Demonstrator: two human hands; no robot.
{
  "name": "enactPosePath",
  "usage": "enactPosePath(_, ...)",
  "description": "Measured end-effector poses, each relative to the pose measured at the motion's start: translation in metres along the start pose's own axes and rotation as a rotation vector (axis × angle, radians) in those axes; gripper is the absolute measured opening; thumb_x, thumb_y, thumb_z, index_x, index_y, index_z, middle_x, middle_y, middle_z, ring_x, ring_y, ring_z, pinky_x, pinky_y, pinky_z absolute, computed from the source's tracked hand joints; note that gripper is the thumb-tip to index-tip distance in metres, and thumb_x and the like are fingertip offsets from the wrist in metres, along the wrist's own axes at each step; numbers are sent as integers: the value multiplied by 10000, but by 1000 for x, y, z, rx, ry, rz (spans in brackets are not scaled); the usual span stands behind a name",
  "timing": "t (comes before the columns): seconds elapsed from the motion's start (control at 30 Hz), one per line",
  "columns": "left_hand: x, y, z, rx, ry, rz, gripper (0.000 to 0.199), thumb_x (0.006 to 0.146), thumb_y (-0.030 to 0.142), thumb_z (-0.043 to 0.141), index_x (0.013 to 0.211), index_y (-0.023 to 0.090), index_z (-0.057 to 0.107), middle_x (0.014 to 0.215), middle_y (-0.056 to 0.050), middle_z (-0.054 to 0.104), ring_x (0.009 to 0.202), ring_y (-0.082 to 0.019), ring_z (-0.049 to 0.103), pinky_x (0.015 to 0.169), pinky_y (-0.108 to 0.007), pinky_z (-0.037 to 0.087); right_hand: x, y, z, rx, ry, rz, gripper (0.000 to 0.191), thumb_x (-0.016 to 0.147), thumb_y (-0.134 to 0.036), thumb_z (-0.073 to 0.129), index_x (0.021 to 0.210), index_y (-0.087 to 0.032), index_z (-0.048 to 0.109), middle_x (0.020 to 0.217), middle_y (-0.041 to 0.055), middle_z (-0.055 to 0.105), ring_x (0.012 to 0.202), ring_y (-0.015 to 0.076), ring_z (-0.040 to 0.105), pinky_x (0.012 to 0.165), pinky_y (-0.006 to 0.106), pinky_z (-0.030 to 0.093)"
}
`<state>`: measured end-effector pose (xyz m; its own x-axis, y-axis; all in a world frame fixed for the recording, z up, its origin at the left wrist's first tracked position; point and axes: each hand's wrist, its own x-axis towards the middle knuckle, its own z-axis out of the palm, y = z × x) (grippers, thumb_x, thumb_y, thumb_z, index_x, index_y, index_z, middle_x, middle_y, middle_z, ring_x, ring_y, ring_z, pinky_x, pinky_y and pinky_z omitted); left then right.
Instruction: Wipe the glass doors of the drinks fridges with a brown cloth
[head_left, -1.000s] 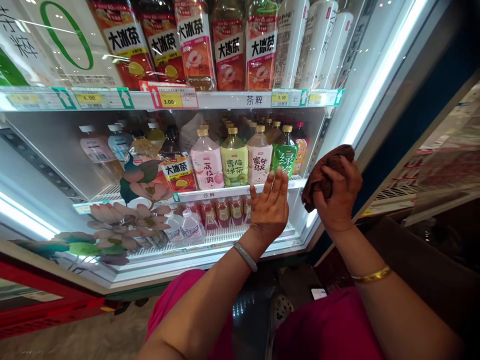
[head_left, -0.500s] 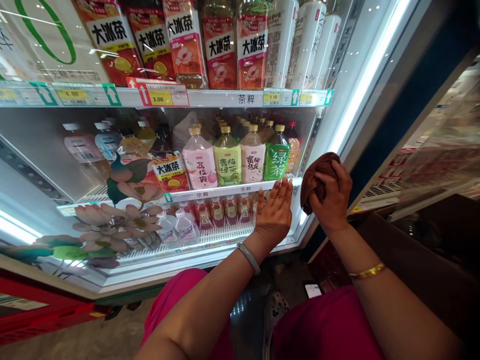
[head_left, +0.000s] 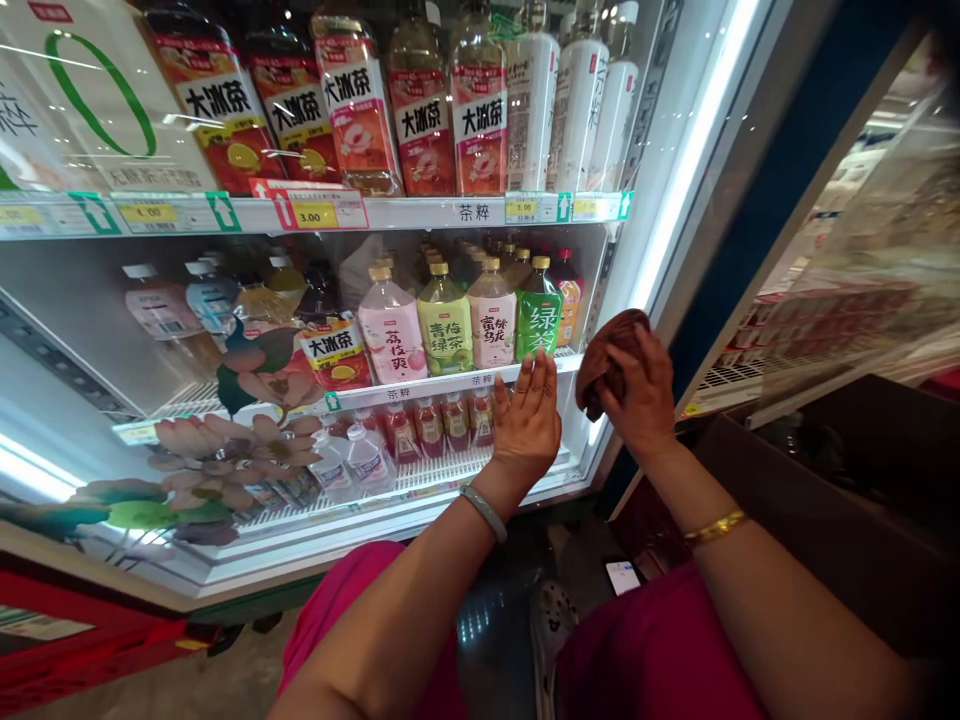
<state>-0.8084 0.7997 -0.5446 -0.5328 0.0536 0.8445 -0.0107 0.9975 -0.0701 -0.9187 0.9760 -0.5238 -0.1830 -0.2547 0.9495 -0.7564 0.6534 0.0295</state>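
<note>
In an apparent wiping step, the right hand (head_left: pixel 641 392) grips the brown cloth (head_left: pixel 609 352) near the cooler glass's (head_left: pixel 574 425) right edge, left hand's (head_left: pixel 528 428) fingers extended; the next stroke calls for even pressure.

Item: your left grip (head_left: pixel 529 430), a bare hand; at its wrist, a smooth, rounded, pale grey bangle (head_left: pixel 486 510). Item: your right grip (head_left: pixel 646 405), likewise bare; at its wrist, a shiny gold-coloured bracelet (head_left: pixel 716 528). Item: your magenta legwear (head_left: pixel 660 645), covering both knees. Item: your pale shoe (head_left: pixel 550 632), its upper dotted with dark holes.
</note>
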Motion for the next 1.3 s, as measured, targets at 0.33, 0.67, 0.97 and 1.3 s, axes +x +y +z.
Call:
enactPosePath(0.33, 0, -7, 1, -30, -51, -40, 738, 983, 273, 491, 1663, 111, 256, 1719, -161, 284, 1646, -247, 167, 1326, -534, -104, -13, -54, -2, 69, -201, -159, 641, 891, -227, 662, 1507, -264, 490, 1659, 140, 407, 1631, 352, 230, 1227, 641, 449)
enactPosePath(0.67, -5, -17, -8, -20, -77, -62, 757, 1011, 275, 474, 1685, 162, 151, 1739, -120, 247, 1652, -232, 135, 1335, -542, -75, 13, -13, 0, 21, 32, 77, 691, 892, -221, 628, 1553, -297, 442, 1702, 137, 303, 1570, 383, 339, 1220, 684, 403)
enactPosePath(0.97, -5, -35, -17, 4, -54, -79, 733, 987, 286, 507, 1663, 130, 268, 1721, -159, 280, 1650, -256, 155, 1323, -554, -105, -3, -79, 5, 104, -137, -245, 622, 896, -251, 680, 1493, -289, 512, 1600, 112, 481, 1596, 330, 312, 1248, 596, 447)
enactPosePath(1.3, -23, -66, -35, 83, -53, -69, 735, 981, 260, 494, 1669, 152, 258, 1710, -140, 321, 1650, -232, 144, 1321, -537, -121, 29, -88, 24, 112, 147, 63, 651, 899, -254, 628, 1526, -332, 472, 1662, 117, 371, 1551, 391, 362, 1225, 720, 375)
